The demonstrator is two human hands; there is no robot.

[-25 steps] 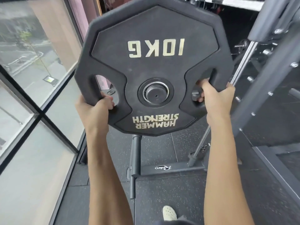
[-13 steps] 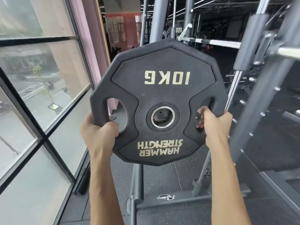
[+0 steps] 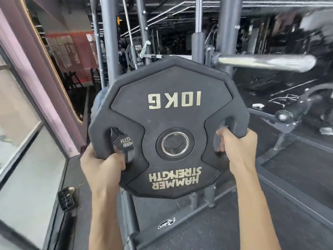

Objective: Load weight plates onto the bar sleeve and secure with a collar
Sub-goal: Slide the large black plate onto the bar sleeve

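A black 10 kg weight plate (image 3: pixel 173 83) with gold upside-down lettering fills the middle of the head view, held upright in front of me. My left hand (image 3: pixel 102 166) grips its lower-left handle cut-out. My right hand (image 3: pixel 237 147) grips the lower-right cut-out. The plate's steel-ringed centre hole is empty. The chrome bar sleeve (image 3: pixel 264 62) sticks out to the right at the upper right, above the plate's top edge and apart from it. Another plate (image 3: pixel 124 141) shows through the left cut-out, behind the held one. No collar is visible.
Grey rack uprights (image 3: pixel 110 51) stand behind the plate, with a storage peg (image 3: pixel 128 213) and base frame (image 3: pixel 180 221) on the rubber floor below. A window wall (image 3: pixel 27 141) runs along the left. A bench frame (image 3: pixel 288 116) stands at the right.
The plate has come off the lower storage peg and risen, and my view has lifted and turned right, so the chrome bar sleeve now shows at the upper right. Both hands keep their grip.
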